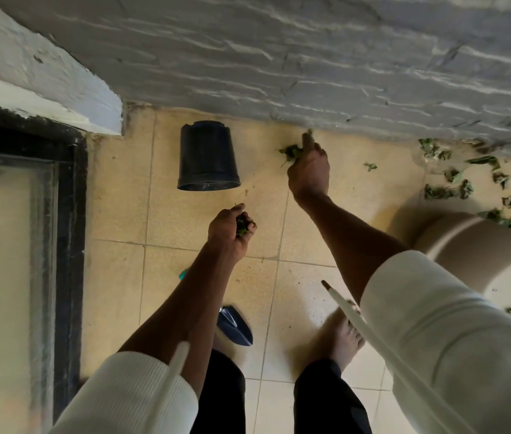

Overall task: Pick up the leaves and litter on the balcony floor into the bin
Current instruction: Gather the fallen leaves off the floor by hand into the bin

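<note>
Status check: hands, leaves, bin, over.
Left hand and right hand each grip a clump of leaves. Black bin lies tipped on its side on the tiles. More scattered leaves on the floor at right. Path to the bin unobstructed.

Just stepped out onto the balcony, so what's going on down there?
A person is gathering leaves by hand. The left hand holds a small clump, and the right hand grips more by the grey wall. The black bin lies on its side. Scattered leaves remain on the tiles at right.

We see soft, dim daylight — glare spots on the glass door (pixel 0 277), wide-angle bending, motion-blurred edges.
</note>
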{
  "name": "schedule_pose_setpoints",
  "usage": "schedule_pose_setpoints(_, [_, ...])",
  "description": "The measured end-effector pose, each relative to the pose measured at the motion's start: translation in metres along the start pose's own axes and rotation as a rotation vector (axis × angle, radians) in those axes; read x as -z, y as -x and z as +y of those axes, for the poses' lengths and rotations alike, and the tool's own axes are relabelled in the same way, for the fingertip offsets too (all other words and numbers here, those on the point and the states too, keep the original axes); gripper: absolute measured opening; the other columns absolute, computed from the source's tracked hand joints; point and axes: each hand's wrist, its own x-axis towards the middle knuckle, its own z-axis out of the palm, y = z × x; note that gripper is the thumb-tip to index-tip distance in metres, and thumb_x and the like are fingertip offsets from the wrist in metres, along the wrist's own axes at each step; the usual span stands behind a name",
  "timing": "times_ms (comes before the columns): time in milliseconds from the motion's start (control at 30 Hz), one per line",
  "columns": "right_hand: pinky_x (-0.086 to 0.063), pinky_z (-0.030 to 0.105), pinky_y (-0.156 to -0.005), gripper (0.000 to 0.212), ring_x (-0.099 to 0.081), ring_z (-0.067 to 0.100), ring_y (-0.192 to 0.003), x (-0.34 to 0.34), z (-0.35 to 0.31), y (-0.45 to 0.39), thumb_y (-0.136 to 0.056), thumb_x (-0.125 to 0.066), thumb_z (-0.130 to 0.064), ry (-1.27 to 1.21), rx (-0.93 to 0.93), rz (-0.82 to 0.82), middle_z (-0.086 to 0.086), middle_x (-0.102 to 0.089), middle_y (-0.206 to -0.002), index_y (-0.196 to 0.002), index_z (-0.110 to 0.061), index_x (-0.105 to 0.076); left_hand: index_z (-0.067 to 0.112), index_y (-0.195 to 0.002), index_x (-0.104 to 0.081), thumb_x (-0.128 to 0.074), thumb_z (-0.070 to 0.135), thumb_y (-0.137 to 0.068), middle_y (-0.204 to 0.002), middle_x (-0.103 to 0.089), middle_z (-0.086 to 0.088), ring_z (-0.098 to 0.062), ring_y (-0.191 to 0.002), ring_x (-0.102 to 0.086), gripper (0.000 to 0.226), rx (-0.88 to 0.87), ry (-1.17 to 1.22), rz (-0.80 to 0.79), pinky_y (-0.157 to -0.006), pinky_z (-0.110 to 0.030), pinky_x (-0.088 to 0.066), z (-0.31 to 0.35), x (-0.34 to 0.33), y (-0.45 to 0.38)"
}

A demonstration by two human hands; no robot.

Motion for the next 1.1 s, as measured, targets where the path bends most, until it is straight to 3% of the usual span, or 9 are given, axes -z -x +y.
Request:
schedule_pose_setpoints(133, [-0.049, 0.033, -0.097, 0.051, -0.047, 0.029, -0.117, 0.007, 0.006, -0.025, -0.096, -0.049, -0.001, 0.145, -0.060, -0.092, 0.017, -0.050, -0.130, -0.145, -0.005, -0.036, 0.006, -0.095, -0.058, -0.061, 0.001, -0.091, -0.071, -0.055, -0.006, -0.013, -0.060, -0.052, 0.006, 0.009, -0.038, -0.028, -0.044, -0.022, -0.043, -0.011, -0.011, 0.002])
schedule_pose_setpoints(267, [-0.047, 0.034, -0.101, 0.029, -0.042, 0.028, -0.122, 0.003, 0.011, -0.023, -0.100, -0.046, -0.007, 0.172, 0.030, -0.091, 0.016, -0.046, -0.134, -0.126, -0.002, -0.057, 0.005, -0.096, -0.059, -0.061, 0.002, -0.091, -0.073, -0.056, -0.006, -0.013, -0.061, -0.052, 0.006, 0.010, -0.069, -0.029, -0.046, -0.022, -0.044, -0.014, -0.015, 0.000])
schedule_pose_setpoints(467, [-0.049, 0.033, -0.098, 0.025, -0.046, 0.028, -0.118, 0.013, 0.034, -0.006, -0.098, -0.047, -0.004, 0.228, 0.085, -0.118, 0.015, -0.051, -0.127, -0.119, -0.001, -0.062, 0.007, -0.092, -0.057, -0.062, 0.001, -0.091, -0.069, -0.055, -0.005, -0.013, -0.059, -0.052, 0.007, -0.001, -0.093, -0.013, -0.047, -0.022, -0.043, -0.023, -0.022, 0.000])
schedule_pose_setpoints(600, [-0.044, 0.006, -0.072, 0.023, -0.050, 0.009, -0.091, 0.036, 0.069, 0.009, -0.097, -0.038, 0.002, 0.111, -0.131, 0.087, 0.003, -0.044, -0.106, -0.115, 0.003, -0.052, 0.007, -0.090, -0.056, -0.061, 0.001, -0.091, -0.066, -0.054, -0.005, -0.013, -0.055, -0.051, 0.008, 0.008, -0.081, -0.022, -0.042, -0.021, -0.042, -0.034, -0.036, 0.002])
schedule_pose_setpoints(700, [-0.032, -0.009, -0.074, 0.033, -0.044, 0.005, -0.093, 0.059, 0.095, 0.003, -0.097, -0.034, 0.002, 0.023, -0.333, 0.128, 0.005, -0.043, -0.128, -0.125, 0.003, -0.052, 0.006, -0.092, -0.056, -0.061, 0.001, -0.091, -0.066, -0.054, -0.006, -0.013, -0.055, -0.051, 0.007, 0.021, -0.095, -0.038, -0.042, -0.021, -0.042, -0.053, -0.050, 0.005])
schedule_pose_setpoints(767, [-0.033, 0.002, -0.094, 0.038, -0.046, 0.018, -0.115, 0.063, 0.110, -0.003, -0.099, -0.033, -0.003, 0.033, -0.298, 0.050, 0.011, -0.044, -0.140, -0.131, 0.000, -0.053, 0.006, -0.097, -0.057, -0.062, 0.002, -0.091, -0.068, -0.054, -0.006, -0.013, -0.056, -0.051, 0.008, 0.025, -0.109, -0.045, -0.043, -0.021, -0.043, -0.063, -0.057, 0.006])
schedule_pose_setpoints(867, [-0.044, 0.036, -0.098, 0.029, -0.049, 0.033, -0.119, 0.058, 0.116, 0.005, -0.101, -0.042, -0.007, 0.180, -0.124, -0.124, 0.019, -0.055, -0.127, -0.122, 0.001, -0.060, 0.005, -0.101, -0.058, -0.062, 0.002, -0.091, -0.069, -0.055, -0.006, -0.013, -0.057, -0.051, 0.011, 0.007, -0.119, -0.047, -0.043, -0.022, -0.043, -0.073, -0.066, 0.006])
schedule_pose_setpoints(1000, [-0.050, 0.038, -0.098, 0.025, -0.049, 0.028, -0.119, 0.057, 0.116, 0.030, -0.097, -0.050, -0.003, 0.187, 0.060, -0.149, 0.015, -0.057, -0.124, -0.118, -0.003, -0.063, 0.005, -0.100, -0.058, -0.062, 0.001, -0.091, -0.069, -0.055, -0.006, -0.013, -0.057, -0.051, 0.010, -0.002, -0.127, -0.028, -0.044, -0.022, -0.044, -0.082, -0.065, 0.010])
schedule_pose_setpoints(1100, [-0.050, 0.041, -0.099, 0.039, -0.049, 0.028, -0.121, 0.051, 0.094, 0.040, -0.096, -0.045, 0.001, 0.082, 0.143, -0.183, 0.015, -0.057, -0.128, -0.133, -0.007, -0.055, 0.006, -0.090, -0.056, -0.062, 0.001, -0.091, -0.069, -0.054, -0.005, -0.012, -0.058, -0.051, 0.007, -0.031, -0.118, 0.021, -0.046, -0.022, -0.044, -0.081, -0.062, 0.012])
